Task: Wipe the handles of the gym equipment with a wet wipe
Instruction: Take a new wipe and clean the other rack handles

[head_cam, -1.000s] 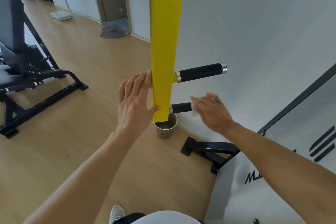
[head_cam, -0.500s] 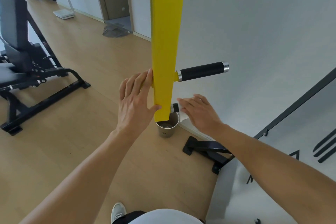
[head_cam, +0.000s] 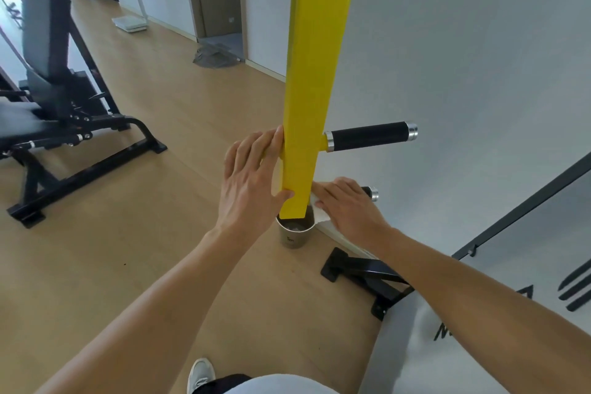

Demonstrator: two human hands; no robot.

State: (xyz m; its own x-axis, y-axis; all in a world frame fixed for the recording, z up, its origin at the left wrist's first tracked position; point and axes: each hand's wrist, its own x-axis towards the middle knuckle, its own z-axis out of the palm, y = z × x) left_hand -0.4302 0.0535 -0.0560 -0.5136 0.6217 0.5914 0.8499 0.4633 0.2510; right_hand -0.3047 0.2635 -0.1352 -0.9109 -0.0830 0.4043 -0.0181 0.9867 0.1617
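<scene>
writing: dark logo on the grey panel (head_cam: pixel 499 313) at right is cut off, can't read it; cup (head_cam: pixel 294 235) print too small | left hand (head_cam: pixel 252 182) braces the yellow post (head_cam: pixel 315 73), fingers spread | right hand (head_cam: pixel 347 206) now wraps the wet wipe (head_cam: pixel 319 211) around the lower handle (head_cam: pixel 371 193), closer to the post than half a second ago | upper handle (head_cam: pixel 367 136) bare
</scene>
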